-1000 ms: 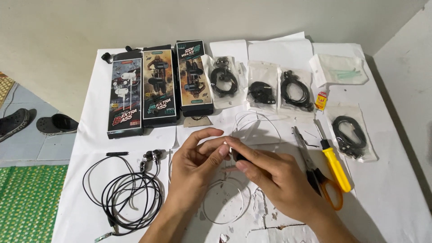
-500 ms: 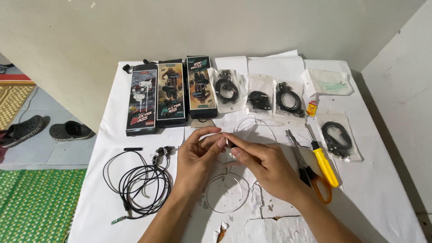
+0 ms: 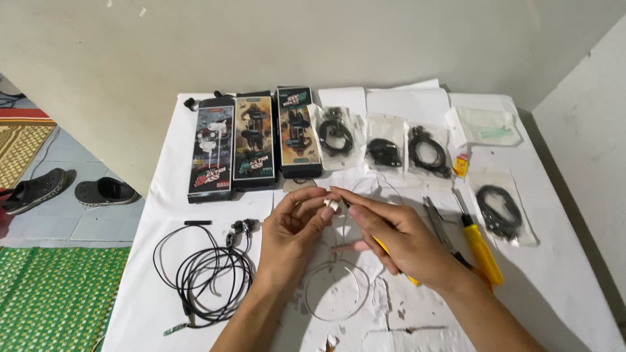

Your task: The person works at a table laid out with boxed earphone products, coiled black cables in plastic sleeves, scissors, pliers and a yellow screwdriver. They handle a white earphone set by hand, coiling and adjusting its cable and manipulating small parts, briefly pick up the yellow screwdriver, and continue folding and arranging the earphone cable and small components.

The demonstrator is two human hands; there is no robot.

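**Earbud held over white table**

Head view: left hand (image 3: 297, 225) and right hand (image 3: 391, 234) pinch a small white earbud (image 3: 332, 205) together mid-table, as before; the view has shifted slightly. Table (image 3: 554, 300) edge lies near at right, bare patch there. Three tall dark boxes (image 3: 254, 140) stand behind; clear bags (image 3: 381, 146) of black cable beside them.

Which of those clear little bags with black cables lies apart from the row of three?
The bag at far right, beside the yellow-handled screwdriver. The other three bags sit in a row next to the long boxes.
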